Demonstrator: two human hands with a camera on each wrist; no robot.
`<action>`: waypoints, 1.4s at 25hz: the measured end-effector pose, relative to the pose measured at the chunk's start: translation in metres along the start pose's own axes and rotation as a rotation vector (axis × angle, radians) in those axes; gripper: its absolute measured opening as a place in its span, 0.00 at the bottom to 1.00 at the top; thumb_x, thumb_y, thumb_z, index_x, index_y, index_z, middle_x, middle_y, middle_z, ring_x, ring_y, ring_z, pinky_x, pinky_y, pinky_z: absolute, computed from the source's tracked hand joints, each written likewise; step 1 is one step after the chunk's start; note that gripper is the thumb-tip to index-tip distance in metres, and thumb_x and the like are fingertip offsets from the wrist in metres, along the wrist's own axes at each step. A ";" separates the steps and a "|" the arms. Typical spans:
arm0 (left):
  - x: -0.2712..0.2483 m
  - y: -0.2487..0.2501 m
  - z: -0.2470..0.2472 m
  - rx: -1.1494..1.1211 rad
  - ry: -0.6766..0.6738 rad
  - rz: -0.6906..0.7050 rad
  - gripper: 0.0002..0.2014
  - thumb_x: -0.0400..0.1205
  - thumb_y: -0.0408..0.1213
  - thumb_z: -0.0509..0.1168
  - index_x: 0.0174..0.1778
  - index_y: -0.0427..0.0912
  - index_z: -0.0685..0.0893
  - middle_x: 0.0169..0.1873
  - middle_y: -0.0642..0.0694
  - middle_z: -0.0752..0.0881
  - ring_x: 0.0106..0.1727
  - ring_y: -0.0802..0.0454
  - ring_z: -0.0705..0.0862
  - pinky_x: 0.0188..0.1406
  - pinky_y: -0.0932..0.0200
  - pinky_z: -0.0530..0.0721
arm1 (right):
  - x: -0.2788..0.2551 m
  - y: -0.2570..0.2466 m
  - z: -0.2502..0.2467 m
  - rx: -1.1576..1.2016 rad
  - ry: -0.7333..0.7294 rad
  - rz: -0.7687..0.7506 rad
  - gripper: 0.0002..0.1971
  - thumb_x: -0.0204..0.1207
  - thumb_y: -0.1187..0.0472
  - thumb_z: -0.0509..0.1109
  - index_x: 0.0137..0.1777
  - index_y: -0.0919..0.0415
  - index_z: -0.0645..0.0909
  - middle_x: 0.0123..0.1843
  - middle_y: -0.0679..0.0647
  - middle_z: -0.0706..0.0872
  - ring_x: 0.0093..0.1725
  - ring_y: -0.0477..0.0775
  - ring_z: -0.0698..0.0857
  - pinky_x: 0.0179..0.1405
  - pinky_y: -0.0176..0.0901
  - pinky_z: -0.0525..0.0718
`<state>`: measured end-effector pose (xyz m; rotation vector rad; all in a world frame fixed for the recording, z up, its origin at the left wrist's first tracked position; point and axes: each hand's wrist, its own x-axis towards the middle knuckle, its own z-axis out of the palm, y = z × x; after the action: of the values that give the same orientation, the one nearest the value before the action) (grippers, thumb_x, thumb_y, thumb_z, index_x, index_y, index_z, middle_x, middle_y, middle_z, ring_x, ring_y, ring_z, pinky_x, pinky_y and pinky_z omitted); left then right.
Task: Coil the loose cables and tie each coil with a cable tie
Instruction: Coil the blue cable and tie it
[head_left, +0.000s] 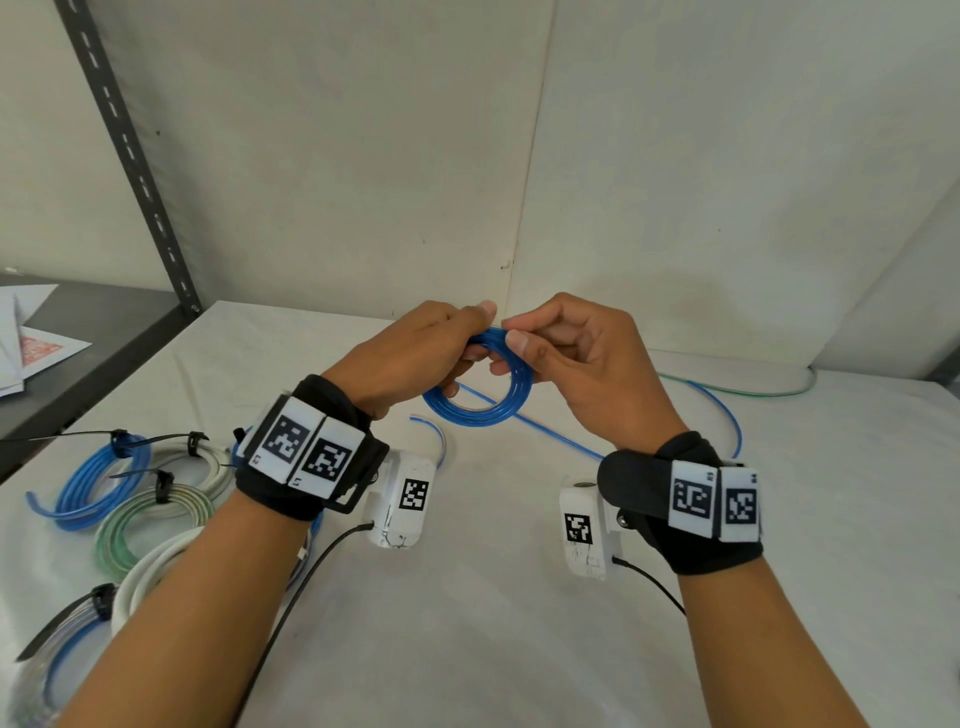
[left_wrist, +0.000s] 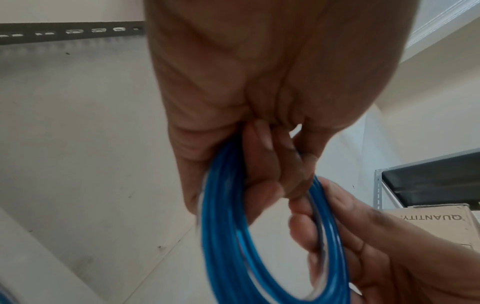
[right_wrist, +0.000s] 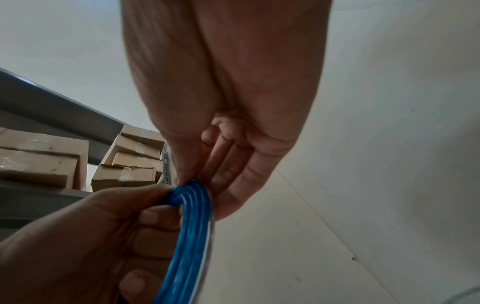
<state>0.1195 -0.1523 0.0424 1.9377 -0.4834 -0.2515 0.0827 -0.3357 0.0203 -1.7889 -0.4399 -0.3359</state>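
Blue coil (head_left: 480, 387) gripped between both hands (above table).

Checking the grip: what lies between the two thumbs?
The top of the blue coil, pinched by left hand and right hand; head view.

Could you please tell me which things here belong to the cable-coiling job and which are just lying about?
Belonging to the job:
- blue coil, gripped by left hand and right hand
- loose blue cable trailing on the table
- tied coils with black cable ties

Just lying about:
- papers on the side shelf
- cardboard boxes
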 end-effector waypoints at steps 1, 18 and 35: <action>0.000 -0.001 0.000 -0.002 0.013 0.005 0.26 0.92 0.49 0.52 0.28 0.43 0.71 0.23 0.51 0.66 0.21 0.56 0.64 0.38 0.53 0.78 | 0.000 0.000 0.000 0.001 0.020 0.009 0.03 0.82 0.67 0.73 0.50 0.67 0.84 0.44 0.59 0.94 0.44 0.59 0.94 0.48 0.61 0.92; -0.007 -0.007 -0.019 0.296 0.034 0.276 0.06 0.77 0.41 0.79 0.47 0.46 0.94 0.34 0.50 0.93 0.40 0.51 0.92 0.44 0.55 0.91 | -0.002 0.000 -0.014 -0.182 0.022 0.033 0.07 0.69 0.69 0.84 0.41 0.67 0.87 0.40 0.54 0.94 0.40 0.51 0.94 0.43 0.37 0.87; -0.006 -0.006 -0.018 -0.003 -0.092 0.129 0.24 0.87 0.56 0.56 0.48 0.41 0.90 0.38 0.43 0.91 0.40 0.49 0.90 0.49 0.56 0.89 | -0.004 -0.009 -0.011 -0.251 0.049 -0.003 0.11 0.69 0.65 0.85 0.42 0.51 0.86 0.46 0.52 0.93 0.44 0.46 0.93 0.44 0.36 0.88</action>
<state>0.1226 -0.1331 0.0436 1.8899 -0.6654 -0.2583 0.0749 -0.3444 0.0290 -2.0188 -0.3788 -0.4521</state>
